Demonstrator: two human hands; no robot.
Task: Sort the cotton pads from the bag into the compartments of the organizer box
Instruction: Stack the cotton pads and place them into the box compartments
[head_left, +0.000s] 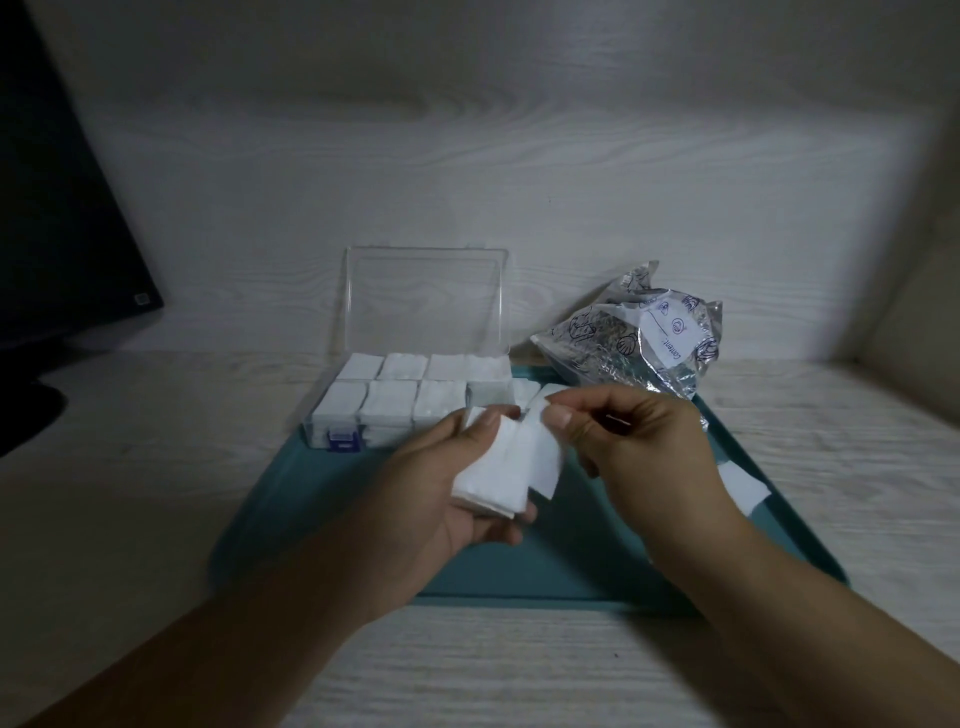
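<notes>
- Fingers of the left hand (441, 488) curl under a small stack of cotton pads (493, 470), thumb on top near its upper edge, so the stack sits clamped in the palm above the teal tray (571, 561).
- Pinched between the thumb and forefinger of the right hand (639, 441) is the upper corner of the top pad; whether that pad has parted from the stack is hard to tell, since the white layers blur together.
- Far left, a dark monitor (62, 234) is cut off by the frame edge.
- Left of the hands, the organizer box (405, 400) stands on the tray with its clear lid (426, 301) upright; seven visible compartments hold white pads, and the near right one looks less full, though the thumb tips hide part of it.
- Behind the right hand, the crumpled bag (639, 338) lies on the tray's far right corner.
- Just right of the right wrist, a loose pad (740, 486) lies on the tray, partly hidden by the forearm.
</notes>
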